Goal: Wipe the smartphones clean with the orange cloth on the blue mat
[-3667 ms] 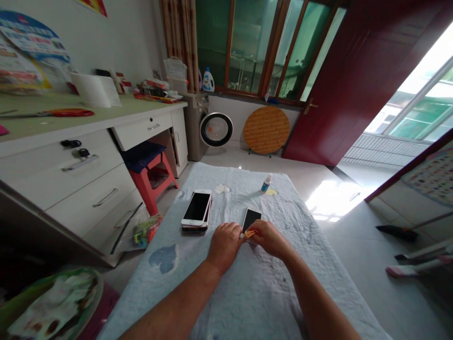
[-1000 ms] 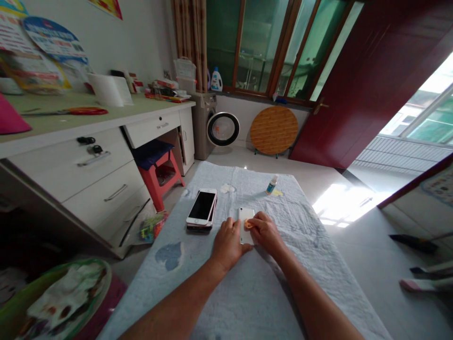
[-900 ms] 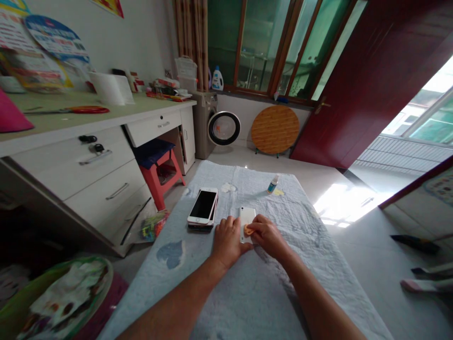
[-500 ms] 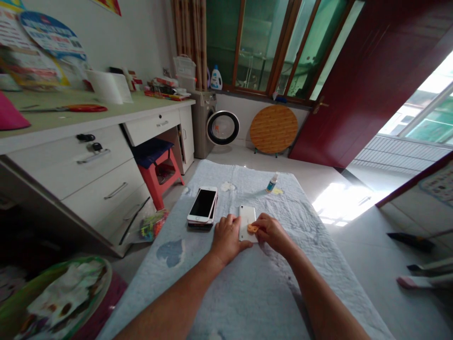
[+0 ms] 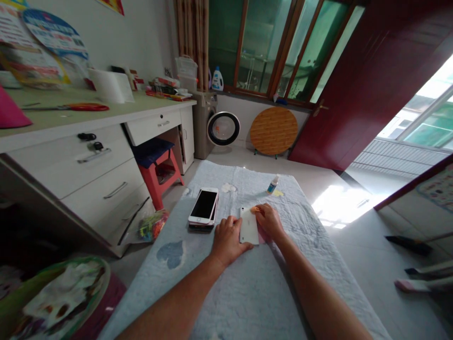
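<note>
Phone (image 5: 249,231) lies flat on the cloth (image 5: 244,297) over the bench (image 5: 318,245), white back up, roughly midway between the bench's left and right edges. Its camera corner points toward the far edge.

Left hand (image 5: 228,235): grip holds the phone, fingers along its left long side, thumb by its near end. Right hand (image 5: 269,222): grip narrow, pinching a small orange pad (image 5: 254,209) against the phone's far right corner. Pad's material cannot be told; it looks soft.

Stack (image 5: 203,206) of phones sits toward the bench's left edge, the top one white with its dark screen up. Bottle (image 5: 272,184) stands upright near the far right corner. Both are apart from the hands.

Handling, judged: phone light and stiff, back smooth and probably slippery, more so if damp. Screen, presumably underneath, is the fragile side; hard pressing over grit would be the risk. Cloth should cushion it but may let it slide or ruck up. Best hold: the two long sides, thumb against fingers, clear of the camera. Pad weighs next to nothing; a fingertip pinch suffices.
</note>
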The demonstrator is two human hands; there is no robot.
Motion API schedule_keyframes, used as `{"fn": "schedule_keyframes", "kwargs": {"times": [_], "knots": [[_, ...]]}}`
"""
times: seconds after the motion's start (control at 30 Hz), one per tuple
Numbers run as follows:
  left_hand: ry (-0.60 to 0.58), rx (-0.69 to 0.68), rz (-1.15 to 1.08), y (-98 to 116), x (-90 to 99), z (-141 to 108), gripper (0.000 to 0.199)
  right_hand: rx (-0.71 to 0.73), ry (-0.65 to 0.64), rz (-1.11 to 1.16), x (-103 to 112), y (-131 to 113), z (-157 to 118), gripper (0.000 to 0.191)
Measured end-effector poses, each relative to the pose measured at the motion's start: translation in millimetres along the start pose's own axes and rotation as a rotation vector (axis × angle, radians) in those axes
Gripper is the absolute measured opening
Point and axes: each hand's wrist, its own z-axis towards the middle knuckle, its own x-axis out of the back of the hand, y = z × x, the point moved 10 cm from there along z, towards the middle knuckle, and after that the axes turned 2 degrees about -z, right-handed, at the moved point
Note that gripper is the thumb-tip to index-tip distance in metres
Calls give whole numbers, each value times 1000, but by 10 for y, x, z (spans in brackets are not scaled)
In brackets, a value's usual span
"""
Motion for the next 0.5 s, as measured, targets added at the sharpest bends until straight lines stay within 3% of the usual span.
{"fn": "schedule_keyframes", "kwargs": {"times": [0.23,0.5], "knots": [[10,-1,-12,-5,4,1,68,-67,91,37,79,109,-33,23],[7,-13,-16,11,13,0,68,-52,30,-123,-40,36,74,20]]}}
